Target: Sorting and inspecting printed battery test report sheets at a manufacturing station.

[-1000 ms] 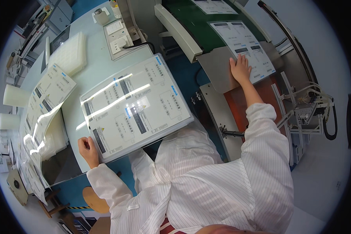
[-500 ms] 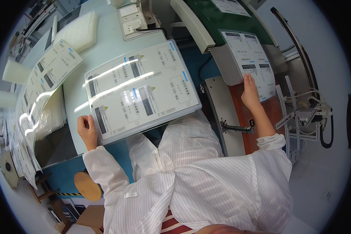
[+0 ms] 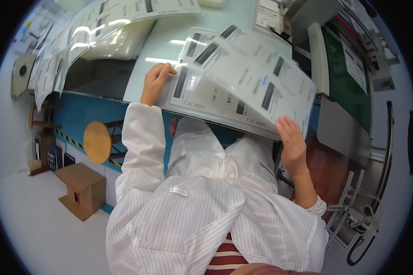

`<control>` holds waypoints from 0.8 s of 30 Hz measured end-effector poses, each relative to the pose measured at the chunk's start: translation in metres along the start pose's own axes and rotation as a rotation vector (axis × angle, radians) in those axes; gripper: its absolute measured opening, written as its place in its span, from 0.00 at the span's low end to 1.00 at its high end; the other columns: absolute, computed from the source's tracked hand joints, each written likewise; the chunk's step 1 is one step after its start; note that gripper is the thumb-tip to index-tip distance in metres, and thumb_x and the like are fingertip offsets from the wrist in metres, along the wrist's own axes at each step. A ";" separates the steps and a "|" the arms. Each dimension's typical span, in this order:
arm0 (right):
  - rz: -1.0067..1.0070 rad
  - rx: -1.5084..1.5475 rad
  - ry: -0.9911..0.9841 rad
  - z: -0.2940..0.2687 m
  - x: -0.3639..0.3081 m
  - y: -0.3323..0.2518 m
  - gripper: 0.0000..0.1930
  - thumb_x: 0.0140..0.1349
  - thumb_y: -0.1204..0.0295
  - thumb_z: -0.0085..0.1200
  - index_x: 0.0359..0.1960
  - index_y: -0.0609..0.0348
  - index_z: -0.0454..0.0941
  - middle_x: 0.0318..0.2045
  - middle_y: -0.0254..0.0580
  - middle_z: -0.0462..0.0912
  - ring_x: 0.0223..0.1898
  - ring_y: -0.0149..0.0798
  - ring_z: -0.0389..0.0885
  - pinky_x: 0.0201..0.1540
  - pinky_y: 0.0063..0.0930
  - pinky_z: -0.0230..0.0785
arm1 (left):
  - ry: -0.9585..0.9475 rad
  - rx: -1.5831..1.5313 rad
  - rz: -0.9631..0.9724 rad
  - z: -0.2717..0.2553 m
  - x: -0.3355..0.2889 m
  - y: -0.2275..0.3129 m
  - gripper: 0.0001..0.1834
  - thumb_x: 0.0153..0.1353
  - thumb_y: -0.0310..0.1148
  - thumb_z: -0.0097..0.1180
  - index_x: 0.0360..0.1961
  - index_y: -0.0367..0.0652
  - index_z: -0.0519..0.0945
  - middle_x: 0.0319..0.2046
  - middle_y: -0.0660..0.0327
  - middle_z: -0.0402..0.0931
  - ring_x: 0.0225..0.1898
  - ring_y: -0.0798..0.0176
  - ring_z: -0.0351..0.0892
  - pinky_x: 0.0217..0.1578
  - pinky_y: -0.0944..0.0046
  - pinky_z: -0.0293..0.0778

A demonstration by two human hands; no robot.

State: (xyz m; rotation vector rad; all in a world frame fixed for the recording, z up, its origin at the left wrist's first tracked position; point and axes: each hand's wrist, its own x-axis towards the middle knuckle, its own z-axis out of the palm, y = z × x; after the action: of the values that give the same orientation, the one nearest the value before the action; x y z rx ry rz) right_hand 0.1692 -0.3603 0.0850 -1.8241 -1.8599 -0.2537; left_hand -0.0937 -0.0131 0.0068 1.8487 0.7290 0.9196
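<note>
Lying obliquely across a stack of printed white sheets under clear film point(image 3: 204, 94), a loose rectangular white sheet with black printed blocks point(image 3: 250, 68) is slightly blurred. Its lower right corner reaches the right hand point(image 3: 293, 142). The fingers of this hand are extended and pressed together against the sheet's lower edge; the thumb is hidden, so a pinch cannot be confirmed. The left hand point(image 3: 156, 82) is located at the left edge of the stack, fingers curled inward; whether they grip anything cannot be told.

The stack rests at the near edge of a pale, glossy surface point(image 3: 179, 30). Curved, glossy printed sheets point(image 3: 137, 11) occupy the upper left of this surface. To the right, a green conveyor belt point(image 3: 337, 87) carries another white printed sheet point(image 3: 354, 66). A round wooden stool point(image 3: 97, 142) and an open brown cardboard box point(image 3: 85, 183) stand at the lower left.
</note>
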 end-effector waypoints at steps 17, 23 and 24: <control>-0.031 -0.080 -0.243 0.049 -0.003 0.006 0.24 0.55 0.82 0.53 0.56 0.53 0.76 0.59 0.46 0.73 0.62 0.50 0.69 0.65 0.50 0.58 | 0.107 0.391 0.005 0.017 0.001 0.005 0.14 0.52 0.32 0.63 0.20 0.36 0.73 0.26 0.57 0.72 0.26 0.59 0.71 0.30 0.64 0.70; 0.004 -0.046 -0.254 0.052 -0.005 0.008 0.23 0.57 0.79 0.55 0.57 0.52 0.74 0.60 0.44 0.72 0.63 0.48 0.68 0.66 0.50 0.56 | 0.139 0.464 0.007 0.019 -0.001 0.007 0.14 0.51 0.32 0.64 0.19 0.36 0.73 0.28 0.57 0.71 0.27 0.59 0.71 0.29 0.62 0.70; 0.005 -0.040 -0.254 0.052 -0.005 0.009 0.23 0.58 0.78 0.55 0.58 0.52 0.74 0.61 0.43 0.72 0.63 0.48 0.68 0.66 0.50 0.56 | 0.125 0.464 0.006 0.019 -0.001 0.006 0.14 0.51 0.32 0.64 0.19 0.36 0.73 0.28 0.57 0.71 0.27 0.59 0.71 0.29 0.62 0.70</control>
State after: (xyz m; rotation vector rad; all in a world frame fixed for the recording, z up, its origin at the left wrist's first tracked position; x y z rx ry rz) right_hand 0.1652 -0.3395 0.0361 -1.9640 -2.0316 -0.0593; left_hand -0.0774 -0.0249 0.0061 2.2067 1.0853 0.9308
